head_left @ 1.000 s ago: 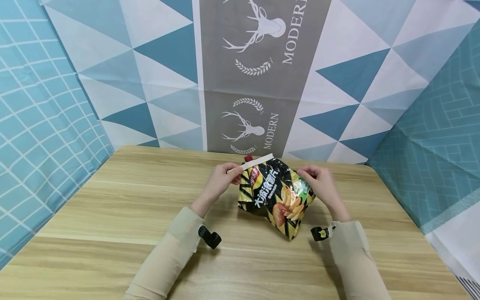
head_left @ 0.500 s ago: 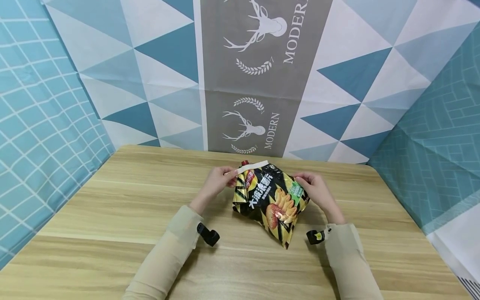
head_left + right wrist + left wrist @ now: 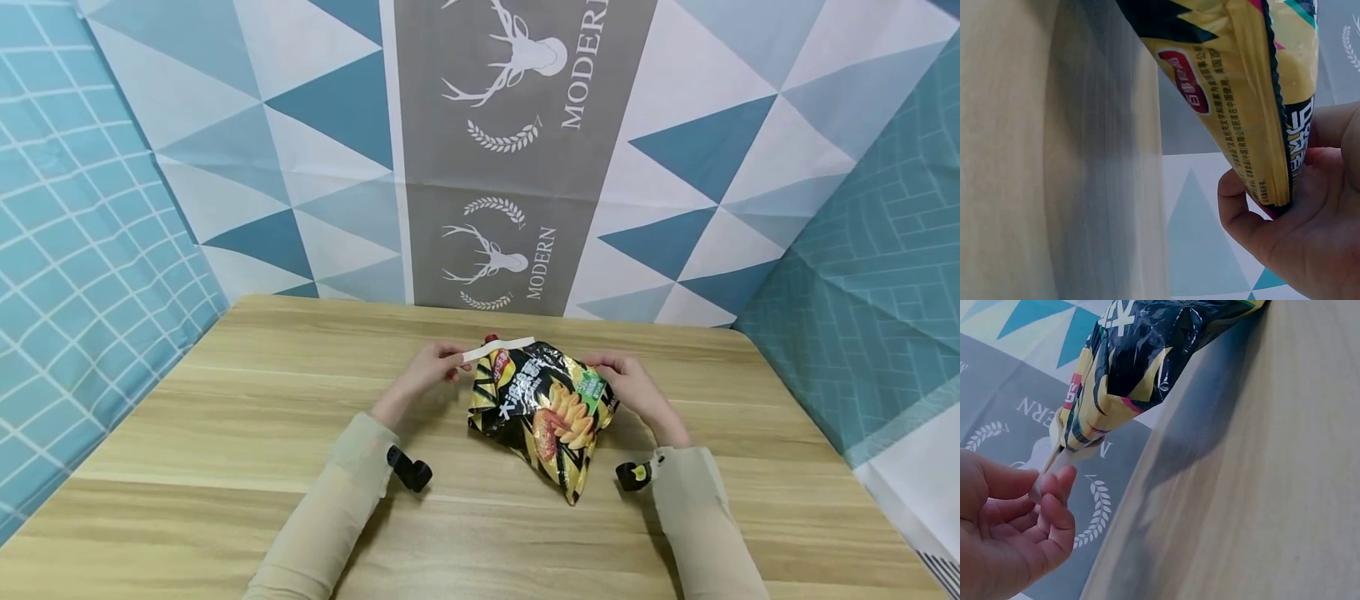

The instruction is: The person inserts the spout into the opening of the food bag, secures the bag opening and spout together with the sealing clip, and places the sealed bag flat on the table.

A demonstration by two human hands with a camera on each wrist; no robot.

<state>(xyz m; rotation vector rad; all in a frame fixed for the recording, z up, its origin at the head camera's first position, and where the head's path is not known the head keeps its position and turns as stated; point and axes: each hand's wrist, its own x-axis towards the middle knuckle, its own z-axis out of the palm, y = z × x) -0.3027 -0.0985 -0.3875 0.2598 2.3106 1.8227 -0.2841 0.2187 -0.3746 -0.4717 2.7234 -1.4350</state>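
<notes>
Near the desk's (image 3: 225, 467) far edge, about midway along it, a chip bag (image 3: 547, 408) is held between both hands, its lower corner pointing toward the near edge. A white clip (image 3: 498, 349) runs along its top; the clip's far end is hidden by the bag. The left hand (image 3: 431, 367) pinches the clip's left end between thumb and fingers. The right hand (image 3: 630, 385) grips the bag's right edge, its fingertips hidden behind the foil.

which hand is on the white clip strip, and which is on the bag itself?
The left hand pinches the end of the white plastic clip strip along the top of the black-and-yellow crisp bag. The right hand grips the bag's opposite edge.
</notes>
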